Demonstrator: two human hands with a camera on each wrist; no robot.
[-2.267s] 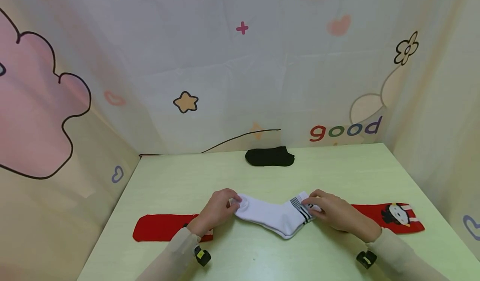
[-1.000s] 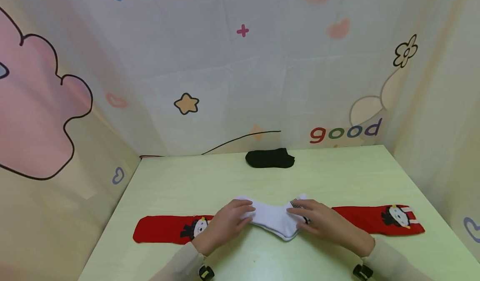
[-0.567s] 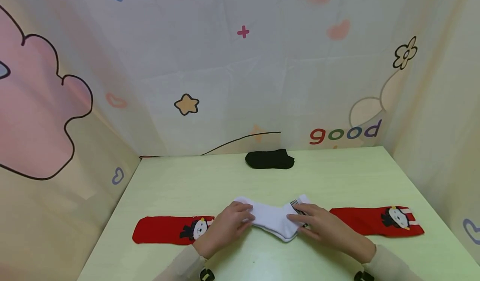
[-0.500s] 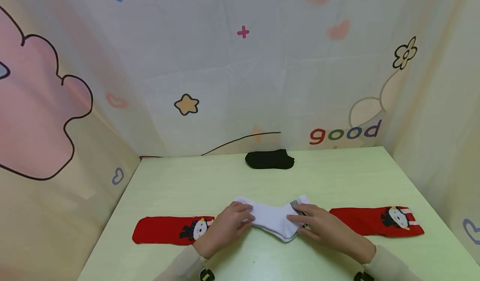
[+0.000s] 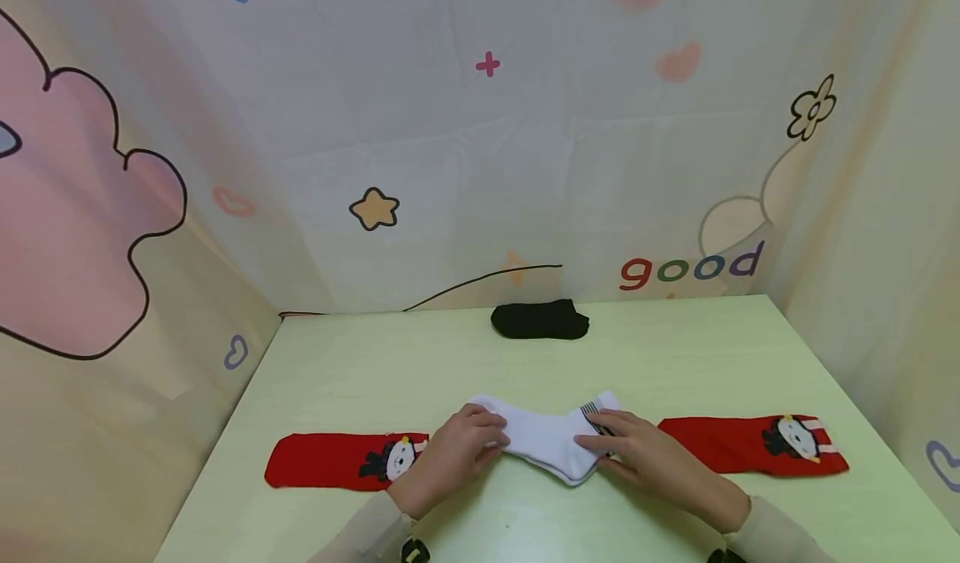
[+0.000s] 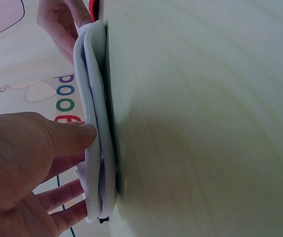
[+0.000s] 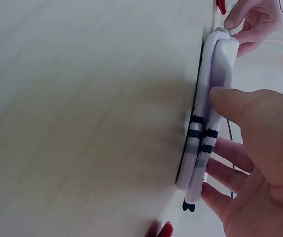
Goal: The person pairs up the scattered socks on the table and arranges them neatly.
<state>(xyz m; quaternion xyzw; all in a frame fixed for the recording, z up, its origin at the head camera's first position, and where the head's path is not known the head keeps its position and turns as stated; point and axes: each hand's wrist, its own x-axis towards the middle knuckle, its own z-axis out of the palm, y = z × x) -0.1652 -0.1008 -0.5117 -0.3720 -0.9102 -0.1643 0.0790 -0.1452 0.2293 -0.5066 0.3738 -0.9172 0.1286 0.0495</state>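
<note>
Two white socks lie stacked one on the other on the table, toes to the left and black-striped cuffs to the right. My left hand rests on the toe end, fingers relaxed over the top. In the left wrist view its thumb touches the side of the upper sock. On the cuff end lies my right hand, fingers spread and fairly straight, covering part of the stripes. The right wrist view shows that thumb against the upper sock, with both layers side by side.
A red sock with a cartoon face lies at the left, partly behind my left hand. Another red sock lies at the right by my right forearm. Black socks sit at the table's back edge, before a printed curtain.
Both hands have shifted inward from the ends of the white socks, and their fingers have gone from pinching to lying on top. Over the last half second they hardly move.
</note>
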